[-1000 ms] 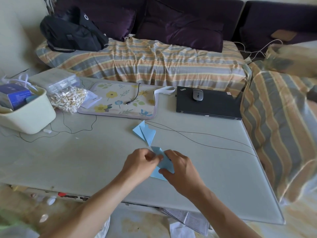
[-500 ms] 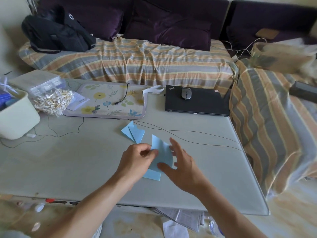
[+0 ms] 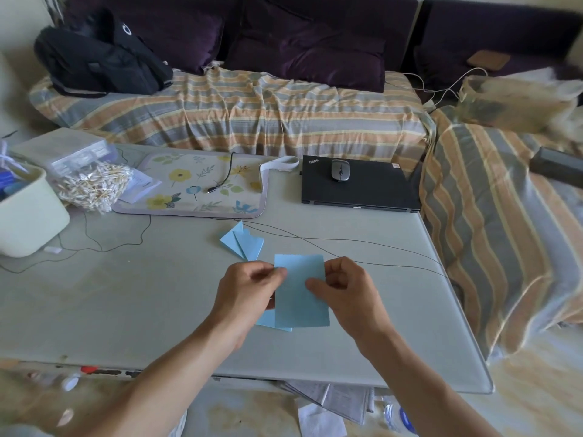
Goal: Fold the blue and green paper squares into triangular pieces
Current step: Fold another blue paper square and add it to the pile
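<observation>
A flat light blue paper sheet is held up over the grey table. My left hand pinches its upper left edge and my right hand pinches its right edge with thumb on the front. Beneath the sheet, a corner of more blue paper lies on the table. Just beyond my hands lie folded blue triangular pieces. No green paper is in view.
Thin black cables cross the table behind my hands. A floral mat, a closed black laptop with a mouse, a bag of cotton swabs and a pale bin stand along the back and left. A striped sofa borders the far and right sides.
The blue sheet has been lifted off the paper on the table and now hangs flat between both hands. My right hand went from resting open on the paper to pinching it.
</observation>
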Available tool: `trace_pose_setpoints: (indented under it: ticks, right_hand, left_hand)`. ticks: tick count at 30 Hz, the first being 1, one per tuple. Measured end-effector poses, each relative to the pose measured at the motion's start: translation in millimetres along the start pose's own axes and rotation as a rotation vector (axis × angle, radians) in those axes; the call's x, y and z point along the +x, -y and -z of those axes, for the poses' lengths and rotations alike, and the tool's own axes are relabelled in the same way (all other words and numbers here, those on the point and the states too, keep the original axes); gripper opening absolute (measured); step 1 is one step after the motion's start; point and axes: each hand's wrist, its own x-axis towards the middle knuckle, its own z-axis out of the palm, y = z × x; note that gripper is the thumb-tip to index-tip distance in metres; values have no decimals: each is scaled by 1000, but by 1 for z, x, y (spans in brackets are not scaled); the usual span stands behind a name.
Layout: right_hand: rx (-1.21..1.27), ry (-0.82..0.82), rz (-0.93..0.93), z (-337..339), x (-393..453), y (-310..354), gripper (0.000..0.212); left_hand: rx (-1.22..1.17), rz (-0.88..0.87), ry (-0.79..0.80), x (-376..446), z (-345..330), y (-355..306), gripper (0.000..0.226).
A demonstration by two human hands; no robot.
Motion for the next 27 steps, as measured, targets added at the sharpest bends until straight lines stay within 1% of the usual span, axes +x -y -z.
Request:
trace_pose_setpoints:
  ticks: [2, 6, 9, 14, 17, 20, 25, 27]
  right_hand:
    - [3, -51, 46, 0, -1, 4, 12]
    - [38, -62, 148, 0, -4, 11, 17]
    - [44, -54, 223, -5, -7, 15, 18]
    - [36, -95, 343, -11, -12, 20, 20]
    - [-5, -87, 412, -12, -13, 20, 27]
    - [-42, -65, 447, -13, -13, 20, 29]
    - [-130, -84, 464, -14, -11, 14, 31]
    - [-142, -76, 456, -15, -9, 12, 31]
  left_hand:
    - [-44, 34, -5, -1, 0, -1, 18]
    - [-143, 81, -12, -2, 2, -5, 20]
    - [-138, 110, -33, -1, 5, -6, 21]
    - [-124, 171, -26, -1, 6, -8, 26]
    - [-141, 160, -3, -1, 8, -10, 28]
    - [-120, 144, 28, 0, 8, -10, 35]
    - [-86, 111, 127, -2, 4, -12, 46]
    - [-37, 86, 149, -3, 5, -13, 50]
